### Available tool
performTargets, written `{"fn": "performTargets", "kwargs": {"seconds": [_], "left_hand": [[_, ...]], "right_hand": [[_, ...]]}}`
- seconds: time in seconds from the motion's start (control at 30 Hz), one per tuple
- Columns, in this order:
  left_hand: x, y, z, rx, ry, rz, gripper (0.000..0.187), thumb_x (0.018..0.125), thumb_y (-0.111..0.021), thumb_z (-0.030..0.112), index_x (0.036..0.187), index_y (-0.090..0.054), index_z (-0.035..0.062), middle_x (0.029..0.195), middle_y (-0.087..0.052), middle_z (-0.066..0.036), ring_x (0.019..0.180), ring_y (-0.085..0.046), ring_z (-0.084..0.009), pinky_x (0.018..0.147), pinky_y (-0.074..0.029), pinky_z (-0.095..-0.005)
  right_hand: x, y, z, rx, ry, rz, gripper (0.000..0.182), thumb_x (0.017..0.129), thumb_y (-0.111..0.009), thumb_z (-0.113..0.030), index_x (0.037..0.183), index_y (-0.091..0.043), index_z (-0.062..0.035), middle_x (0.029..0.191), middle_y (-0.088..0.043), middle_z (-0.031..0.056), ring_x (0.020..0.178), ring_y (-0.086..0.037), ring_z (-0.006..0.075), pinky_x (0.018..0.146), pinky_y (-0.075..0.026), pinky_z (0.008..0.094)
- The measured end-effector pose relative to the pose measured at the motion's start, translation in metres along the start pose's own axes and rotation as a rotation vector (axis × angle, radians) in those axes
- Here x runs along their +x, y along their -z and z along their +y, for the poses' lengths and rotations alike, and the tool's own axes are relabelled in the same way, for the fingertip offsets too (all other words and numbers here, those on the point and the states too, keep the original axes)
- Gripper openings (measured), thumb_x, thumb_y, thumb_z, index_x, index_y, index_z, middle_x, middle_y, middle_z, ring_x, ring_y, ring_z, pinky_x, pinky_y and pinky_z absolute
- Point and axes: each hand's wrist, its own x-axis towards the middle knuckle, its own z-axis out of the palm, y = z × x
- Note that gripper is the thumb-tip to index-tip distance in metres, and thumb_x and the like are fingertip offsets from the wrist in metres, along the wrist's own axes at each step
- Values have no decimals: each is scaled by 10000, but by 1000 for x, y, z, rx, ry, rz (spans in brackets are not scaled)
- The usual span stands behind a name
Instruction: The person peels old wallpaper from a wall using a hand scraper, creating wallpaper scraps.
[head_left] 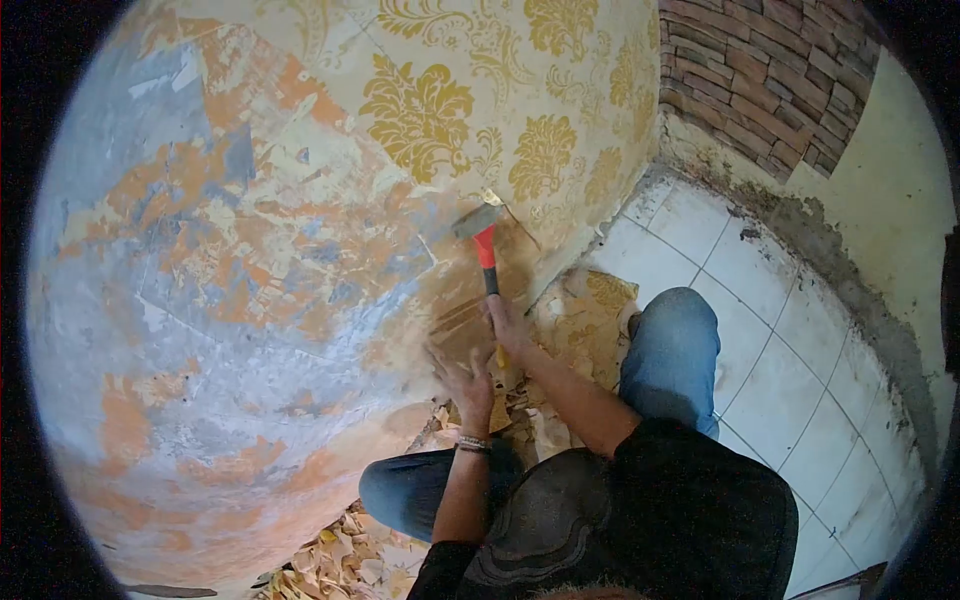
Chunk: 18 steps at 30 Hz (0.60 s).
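Note:
My right hand (508,325) is wrapped around the handle of a scraper (485,245), which has a red and black grip and a wide metal blade. The blade sits against the wall at the torn lower edge of the patterned wallpaper (420,115). Lower and to the left, my left hand (465,385) has its fingers spread close to the wall, with nothing in it. Around the blade, the stripped wall (290,230) shows grey, orange and cream patches.
Torn wallpaper scraps (345,560) lie along the foot of the wall and between my knees. White floor tiles (780,390) extend to the right. Brick-patterned covering (765,75) is on the adjoining wall, above a rough strip of bare mortar.

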Motion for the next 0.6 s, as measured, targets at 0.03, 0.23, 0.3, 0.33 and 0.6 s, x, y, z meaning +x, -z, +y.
{"fn": "performTargets", "kwargs": {"seconds": [0.03,0.23,0.3,0.33,0.6], "left_hand": [[-6,4,8,-49,-12,-23,808,936,-555,312,1495,-72,-16,1535,-113,-296,1429,-147,-413,1145,-171,-495],[19,59,34,-330,-100,-368,819,908,-622,220,1513,-96,52,1479,-294,-291,1340,-365,-416,1069,-348,-451],[37,99,56,-252,-156,-469,802,911,-621,192,1521,-107,103,1472,-330,-262,1304,-420,-388,1028,-391,-450],[46,115,63,-164,-218,-565,794,914,-619,163,1530,-118,154,1465,-365,-232,1269,-475,-361,987,-435,-449],[67,107,25,-132,-181,-536,781,886,-659,186,1504,-192,82,1300,-520,-226,1162,-550,-340,952,-462,-418]], "right_hand": [[1,15,9,-142,86,72,557,972,-398,-541,861,-567,-22,637,-524,37,565,-480,177,527,-386,343],[28,74,-29,-666,26,7,527,952,-463,-498,952,-601,11,808,-621,204,776,-595,374,679,-462,451],[25,80,-41,-713,0,-15,516,946,-475,-503,1011,-607,-8,886,-637,248,890,-603,457,738,-472,491],[25,84,-37,-715,138,31,485,943,-484,-489,1019,-607,-26,891,-638,248,895,-602,456,739,-469,499],[35,85,-34,-756,154,43,408,945,-500,-446,1041,-607,-64,872,-630,244,860,-609,449,720,-462,500]]}}
